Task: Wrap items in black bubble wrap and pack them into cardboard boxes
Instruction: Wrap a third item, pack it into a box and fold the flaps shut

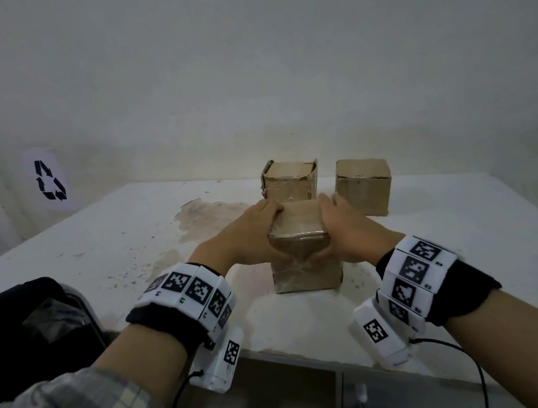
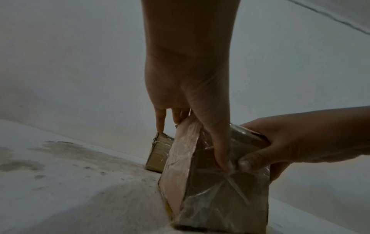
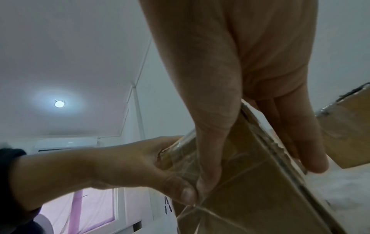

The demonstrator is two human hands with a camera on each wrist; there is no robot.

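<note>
A taped cardboard box (image 1: 307,267) stands upright on the white table (image 1: 473,244), near its front edge. My left hand (image 1: 251,237) grips the box's top left side and my right hand (image 1: 345,231) grips its top right side. Both thumbs press the front face just below the top edge. In the left wrist view my left hand (image 2: 188,95) has its thumb down the box (image 2: 218,194), beside my right hand (image 2: 300,142). The right wrist view shows my right hand (image 3: 230,95) over the box (image 3: 250,182), thumb to thumb with my left hand (image 3: 120,166).
Two more shut cardboard boxes stand behind, one at centre (image 1: 290,180) and one to the right (image 1: 363,187). A black glossy heap (image 1: 28,324) lies off the table's left corner. The table surface is stained (image 1: 200,220). A recycling sign (image 1: 50,181) hangs on the wall.
</note>
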